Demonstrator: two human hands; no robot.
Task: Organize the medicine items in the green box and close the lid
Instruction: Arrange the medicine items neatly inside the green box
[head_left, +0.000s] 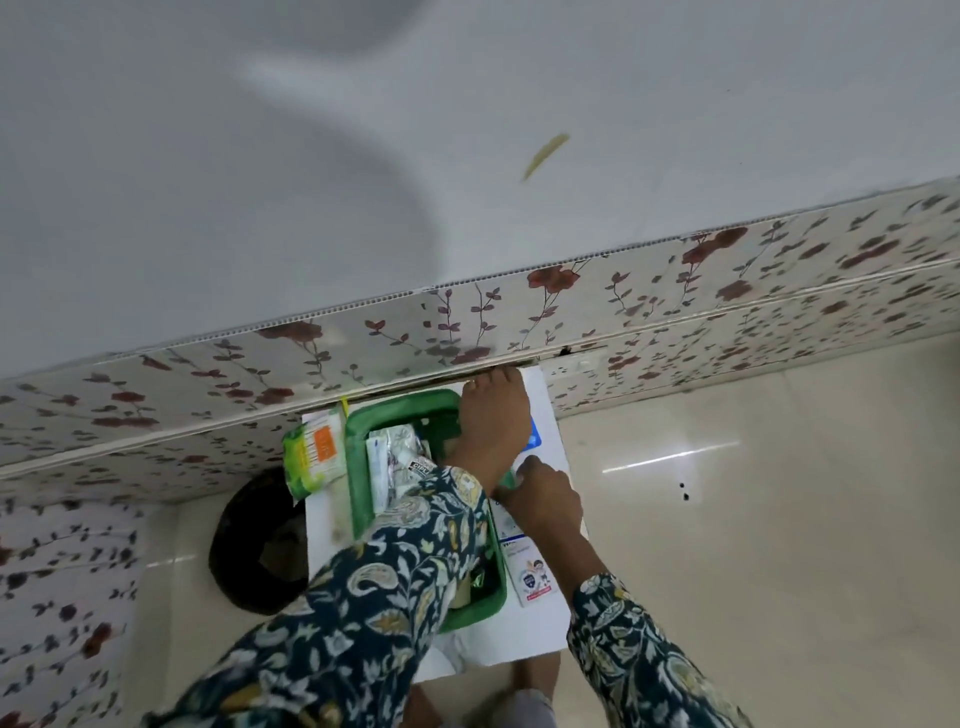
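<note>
The green box (358, 467) stands open on a white surface (550, 410) against a floral wall panel. Foil medicine strips and sachets (395, 452) lie inside it. My left hand (493, 426) reaches over the far right corner of the box, fingers spread flat and pointing toward the wall; what lies under it is hidden. My right hand (540, 499) is curled at the box's right rim, and its fingertips seem to pinch a small green piece there. A white medicine carton with a cartoon picture (530, 571) lies right of the box. A green and orange packet (314, 452) sits left of it.
A dark round object (249, 545) sits on the floor left of the white surface. The floral wall panel (675, 291) runs just behind the box. Glossy beige floor tiles (753, 493) spread to the right. My patterned sleeve (395, 571) covers the box's near half.
</note>
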